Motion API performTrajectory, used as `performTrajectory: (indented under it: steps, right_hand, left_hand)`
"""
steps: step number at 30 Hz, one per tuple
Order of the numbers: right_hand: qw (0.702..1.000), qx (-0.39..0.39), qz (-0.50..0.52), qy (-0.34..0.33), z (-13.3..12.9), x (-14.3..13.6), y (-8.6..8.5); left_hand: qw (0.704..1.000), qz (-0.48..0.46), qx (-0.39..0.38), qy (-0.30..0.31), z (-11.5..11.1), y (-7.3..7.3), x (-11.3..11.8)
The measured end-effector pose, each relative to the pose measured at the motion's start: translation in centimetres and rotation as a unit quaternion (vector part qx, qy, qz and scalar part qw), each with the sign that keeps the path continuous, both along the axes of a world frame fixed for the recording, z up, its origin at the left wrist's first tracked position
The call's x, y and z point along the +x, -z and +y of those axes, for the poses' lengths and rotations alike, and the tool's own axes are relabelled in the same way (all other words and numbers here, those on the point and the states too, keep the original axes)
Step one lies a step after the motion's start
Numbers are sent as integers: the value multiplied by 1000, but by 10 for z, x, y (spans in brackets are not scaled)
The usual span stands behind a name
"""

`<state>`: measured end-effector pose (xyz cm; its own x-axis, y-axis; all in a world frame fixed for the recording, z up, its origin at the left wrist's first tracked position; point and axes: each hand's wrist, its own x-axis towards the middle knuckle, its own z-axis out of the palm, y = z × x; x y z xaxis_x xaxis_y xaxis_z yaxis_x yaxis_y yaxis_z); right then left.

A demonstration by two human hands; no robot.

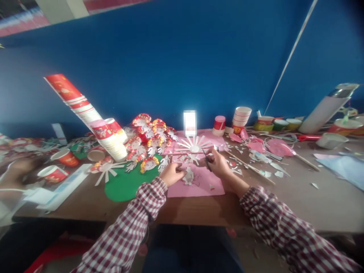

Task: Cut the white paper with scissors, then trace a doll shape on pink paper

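My right hand (218, 163) is closed around a pair of scissors (208, 163), whose dark blades point up and left above the pink sheet (207, 185). My left hand (173, 173) rests over the sheet's left part with fingers curled in a pinch. At its fingertips is a small white paper cutout (188, 177) shaped like a figure; whether the fingers grip it I cannot tell. Behind both hands lies a white paper cup cut into spread strips (195, 146). Further small cutouts are strewn near it.
Red paper cups stand in a leaning stack (82, 108) at left, beside decorated paper figures (150, 140) and a green sheet (125, 182). A power strip (66, 187) lies near another person's blurred arm (14, 174). At right are sticks (251, 167), scraps, cups and a white bottle (324, 112).
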<state>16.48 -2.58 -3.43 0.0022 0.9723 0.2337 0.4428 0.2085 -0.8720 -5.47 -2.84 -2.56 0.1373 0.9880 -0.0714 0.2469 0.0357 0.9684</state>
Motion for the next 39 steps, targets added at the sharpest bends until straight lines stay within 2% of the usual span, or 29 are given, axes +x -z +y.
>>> performTrajectory:
  steps: [3, 6, 8, 10, 13, 15, 17, 18, 20, 24, 29, 33, 37, 39]
  right_hand:
    - [999, -19, 27, 11, -13, 8, -5]
    - [998, -33, 50, 1, -48, 10, -15]
    - [992, -76, 89, -47, -80, 3, -19]
    - [986, -103, 106, -78, -114, -9, -16]
    - [993, -69, 30, -89, -154, -33, -1]
    - [995, -55, -41, -66, -172, -49, 13]
    - [994, -52, -80, -44, -183, -62, 24]
    - [994, -59, -85, -41, -188, -67, 29]
    - [993, -79, -63, -67, -194, -74, 34]
    - [989, -107, -19, -103, -201, -77, 32]
    - [978, -143, 34, -148, -204, -66, 24]
    - [973, -145, 54, -172, -207, -53, 21]
    - [947, -177, 118, -240, -211, -45, 15]
    - [949, -162, 126, -239, -214, -45, 13]
  left_hand:
    - [999, 1, 42, -12, -11, -8, -6]
    - [993, -4, 108, -50, -38, -18, -7]
    - [994, -25, 103, 1, -65, -18, -3]
    - [992, -79, 54, 83, -98, -12, 4]
    - [974, -187, 3, 125, -146, 4, 16]
    - [972, -204, -14, 120, -170, 14, 21]
    - [983, -168, -16, 68, -186, 23, 20]
    - [988, -151, -9, 29, -191, 26, 17]
    - [992, -121, -23, 7, -195, 31, 10]
    - [989, -124, -80, 21, -198, 33, -1]
    - [994, -102, -45, -2, -206, 29, 3]
    - [997, -77, -29, 0, -211, 31, 9]
    - [999, -45, 5, -16, -211, 34, 8]
    - [998, -59, 12, -7, -211, 32, 7]
